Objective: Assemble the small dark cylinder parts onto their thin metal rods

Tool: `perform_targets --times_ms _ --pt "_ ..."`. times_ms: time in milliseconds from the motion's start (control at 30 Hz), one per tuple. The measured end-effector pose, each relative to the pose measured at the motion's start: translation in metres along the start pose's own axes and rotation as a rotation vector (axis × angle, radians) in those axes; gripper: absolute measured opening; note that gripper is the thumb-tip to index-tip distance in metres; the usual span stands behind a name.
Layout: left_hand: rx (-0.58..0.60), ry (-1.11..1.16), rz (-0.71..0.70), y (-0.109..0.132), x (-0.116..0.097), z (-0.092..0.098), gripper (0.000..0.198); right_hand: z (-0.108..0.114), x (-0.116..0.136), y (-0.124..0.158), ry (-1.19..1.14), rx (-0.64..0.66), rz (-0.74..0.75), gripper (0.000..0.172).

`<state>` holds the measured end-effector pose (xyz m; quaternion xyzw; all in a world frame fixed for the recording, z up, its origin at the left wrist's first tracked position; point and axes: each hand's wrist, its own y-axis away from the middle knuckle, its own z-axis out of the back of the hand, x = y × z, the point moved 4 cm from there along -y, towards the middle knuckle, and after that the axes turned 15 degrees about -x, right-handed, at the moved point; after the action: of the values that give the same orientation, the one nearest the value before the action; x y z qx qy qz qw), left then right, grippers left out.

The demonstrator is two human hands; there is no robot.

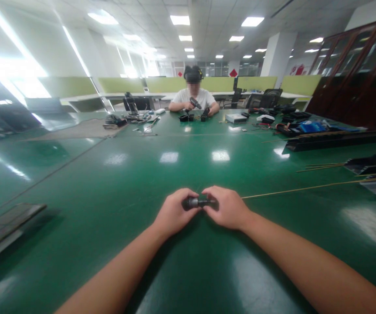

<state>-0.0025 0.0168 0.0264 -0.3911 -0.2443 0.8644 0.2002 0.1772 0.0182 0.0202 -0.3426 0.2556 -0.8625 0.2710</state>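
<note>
The left hand (175, 211) and right hand (227, 206) were closed around opposite ends of a dark cylindrical fitting (193, 202) with a grey band, which lay level between them over the near middle of the glossy green surface (148, 168). Beyond the right hand, a thin yellow rod (284, 191) ran rightward. Across the surface, a co-worker (183, 97) held a dark power drill (194, 103).

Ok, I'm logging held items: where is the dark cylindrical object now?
In the head view, the dark cylindrical object is just right of centre, below mid-height, held between the left hand and right hand, over the glossy green tabletop.
</note>
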Motion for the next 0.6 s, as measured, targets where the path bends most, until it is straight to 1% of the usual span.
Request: perform_targets --times_ms 267,433,600 --pt "-0.010 -0.019 -0.030 0.0005 -0.0013 0.0009 0.017 -0.0006 0.0020 0.0012 -0.023 0.033 0.031 0.024" --pt "0.028 -0.003 -0.035 0.0012 -0.0038 -0.0002 0.016 -0.0010 0.0032 0.0007 -0.026 0.057 0.035 0.023" --pt "0.014 -0.002 -0.034 0.0009 -0.0040 -0.0002 0.018 -0.0004 0.0027 0.0008 -0.011 0.051 0.041 0.021"
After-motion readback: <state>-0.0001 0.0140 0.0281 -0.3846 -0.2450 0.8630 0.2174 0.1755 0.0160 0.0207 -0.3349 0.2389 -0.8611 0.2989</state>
